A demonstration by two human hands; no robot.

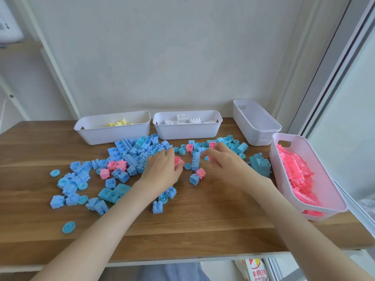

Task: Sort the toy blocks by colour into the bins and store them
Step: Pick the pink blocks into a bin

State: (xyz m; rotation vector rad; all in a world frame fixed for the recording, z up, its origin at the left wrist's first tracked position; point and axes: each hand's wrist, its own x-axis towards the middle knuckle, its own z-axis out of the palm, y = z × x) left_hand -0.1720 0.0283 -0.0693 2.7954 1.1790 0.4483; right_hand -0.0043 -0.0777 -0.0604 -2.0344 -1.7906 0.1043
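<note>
Blue blocks (129,153) lie scattered over the wooden table (192,226), with a few pink blocks (114,165) mixed in. My left hand (162,169) rests on the pile with its fingers curled around a pink block (178,161). My right hand (225,163) hovers just right of it, fingers bent over pink pieces near a long blue block (195,161); whether it grips one I cannot tell. A bin on the right (284,179) holds pink blocks. Two bins at the back hold yellow blocks (119,122) and white blocks (184,119). A fourth bin (255,126) looks empty.
A large blue block (260,164) stands between my right hand and the pink bin. Blue wheels (69,227) lie loose near the front left. The table's front edge (182,258) is close to me; a wall stands behind the bins and a window frame on the right.
</note>
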